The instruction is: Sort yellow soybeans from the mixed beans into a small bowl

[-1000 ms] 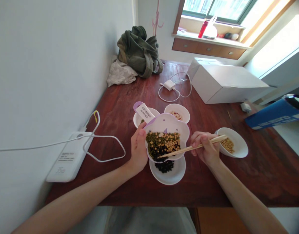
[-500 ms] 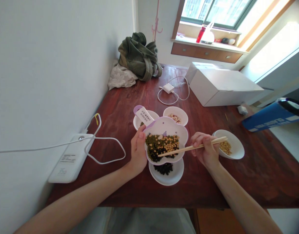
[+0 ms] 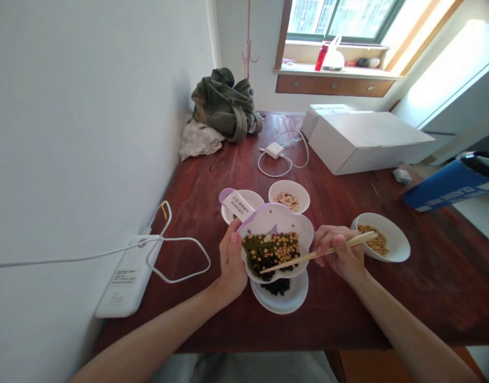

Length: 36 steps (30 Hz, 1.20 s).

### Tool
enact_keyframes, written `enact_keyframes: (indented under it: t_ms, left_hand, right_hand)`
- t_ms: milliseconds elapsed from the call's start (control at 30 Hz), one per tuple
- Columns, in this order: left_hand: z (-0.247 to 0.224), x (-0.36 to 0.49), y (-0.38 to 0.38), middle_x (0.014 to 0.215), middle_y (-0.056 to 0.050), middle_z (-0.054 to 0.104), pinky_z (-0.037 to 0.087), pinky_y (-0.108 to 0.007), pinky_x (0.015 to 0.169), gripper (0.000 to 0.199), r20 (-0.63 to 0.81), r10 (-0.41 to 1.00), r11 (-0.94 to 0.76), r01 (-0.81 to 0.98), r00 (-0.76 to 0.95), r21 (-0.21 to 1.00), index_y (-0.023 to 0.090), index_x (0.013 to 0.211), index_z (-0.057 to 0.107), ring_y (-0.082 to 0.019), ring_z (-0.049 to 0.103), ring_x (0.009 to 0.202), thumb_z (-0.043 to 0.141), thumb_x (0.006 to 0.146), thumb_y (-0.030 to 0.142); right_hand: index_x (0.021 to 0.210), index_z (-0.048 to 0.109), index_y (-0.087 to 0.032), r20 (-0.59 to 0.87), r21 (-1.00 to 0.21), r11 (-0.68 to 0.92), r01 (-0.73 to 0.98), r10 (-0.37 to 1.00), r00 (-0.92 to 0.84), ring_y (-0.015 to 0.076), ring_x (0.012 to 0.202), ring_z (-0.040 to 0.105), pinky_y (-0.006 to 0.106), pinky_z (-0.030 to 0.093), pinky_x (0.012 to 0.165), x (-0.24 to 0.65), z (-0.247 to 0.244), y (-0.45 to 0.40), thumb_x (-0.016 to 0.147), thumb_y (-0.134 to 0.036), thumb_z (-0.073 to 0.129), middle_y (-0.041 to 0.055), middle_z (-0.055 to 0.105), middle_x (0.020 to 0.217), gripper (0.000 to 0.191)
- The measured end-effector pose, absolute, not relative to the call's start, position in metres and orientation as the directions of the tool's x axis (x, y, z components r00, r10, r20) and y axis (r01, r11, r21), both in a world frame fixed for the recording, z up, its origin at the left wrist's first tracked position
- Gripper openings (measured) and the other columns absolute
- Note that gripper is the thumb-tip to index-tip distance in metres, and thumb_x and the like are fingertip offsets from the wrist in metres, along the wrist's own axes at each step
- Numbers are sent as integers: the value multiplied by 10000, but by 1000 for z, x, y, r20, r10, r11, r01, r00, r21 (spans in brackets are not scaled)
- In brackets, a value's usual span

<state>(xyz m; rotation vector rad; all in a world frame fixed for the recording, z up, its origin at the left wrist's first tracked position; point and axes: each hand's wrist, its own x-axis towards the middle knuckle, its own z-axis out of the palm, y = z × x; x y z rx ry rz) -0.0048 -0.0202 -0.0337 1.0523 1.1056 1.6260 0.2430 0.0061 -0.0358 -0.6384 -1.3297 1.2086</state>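
My left hand point(image 3: 233, 260) grips the left side of a flower-shaped white and purple bowl point(image 3: 305, 226), tilted above the table. Green, yellow and black beans point(image 3: 270, 250) lie mixed in it. Closed around wooden chopsticks point(image 3: 300, 259) is my right hand point(image 3: 342, 252), their tips among the dark beans near the bowl's lower edge. Partly under that bowl sits a white bowl point(image 3: 294, 300) with black beans point(image 3: 276, 287). Behind it are a bowl of pale and reddish pieces point(image 3: 304, 194) and another white bowl point(image 3: 250, 198), mostly covered. On the right stands a bowl of yellow beans point(image 3: 398, 247).
A white power bank point(image 3: 126, 282) with a cable point(image 3: 188, 239) lies at the left by the wall. Farther back are a green bag point(image 3: 224, 103), a charger point(image 3: 274, 150) and a white box point(image 3: 367, 135). A blue container point(image 3: 447, 183) stands right.
The view has shifted slightly, so everything sits a little lower and further right at the front. The chopstick tips remain among the dark beans. Both hands keep their holds.
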Motion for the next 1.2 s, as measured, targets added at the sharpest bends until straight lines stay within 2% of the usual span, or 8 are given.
enact_keyframes:
  t_ms: [167,367,533,733,900,1033,1200]
  left_hand:
    - [-36,-5,-16,938,-58,809,580,-343,752,570,137,954,-195,-205,-267,959,200,1132,764,-225,711,814,576,1027,727]
    - [-35,-4,-14,998,-76,837,600,-365,836,607,132,951,-203,-239,-281,950,190,1181,778,-244,759,891,591,1014,743]
    - [-33,-3,-14,965,-75,837,601,-364,794,608,80,952,-155,-242,-295,958,180,1138,774,-244,754,852,626,988,750]
    - [-37,-4,-12,1042,-91,848,619,-384,883,668,73,938,-143,-186,-338,972,179,1175,776,-265,774,971,613,968,793]
    - [-35,-5,-11,953,-65,839,609,-338,770,649,112,930,-172,-145,-351,974,183,1089,785,-229,755,850,630,957,799]
    - [-36,-4,-12,957,-63,842,605,-334,788,640,122,939,-188,-182,-323,965,182,1115,786,-221,755,844,626,969,785]
    - [-38,-4,-13,971,-68,839,607,-353,809,622,84,939,-161,-208,-335,965,173,1104,788,-238,759,891,657,956,763]
  right_hand:
    - [707,844,-171,379,-900,316,-300,907,-181,116,377,590,207,460,304,241,-36,10,1017,-524,730,58,684,641,483]
    - [697,834,-174,383,-895,315,-318,906,-182,104,367,574,194,444,300,243,-34,11,1030,-519,713,47,670,632,495]
    - [718,840,-162,379,-894,305,-328,905,-191,114,377,598,196,464,309,243,-33,12,1041,-499,703,51,671,637,486]
    - [686,831,-164,354,-899,286,-333,921,-164,95,359,555,184,455,300,241,-35,14,1006,-529,748,47,665,608,492]
    - [681,823,-158,338,-902,269,-336,927,-165,105,354,568,189,449,288,239,-35,12,1009,-534,743,48,662,599,505]
    - [650,763,-189,357,-879,307,-365,931,-78,84,339,530,169,386,250,242,-31,14,1052,-560,668,16,646,614,555]
    - [658,760,-198,429,-847,417,-330,902,38,76,366,535,156,403,277,251,-22,17,1087,-543,616,10,641,612,569]
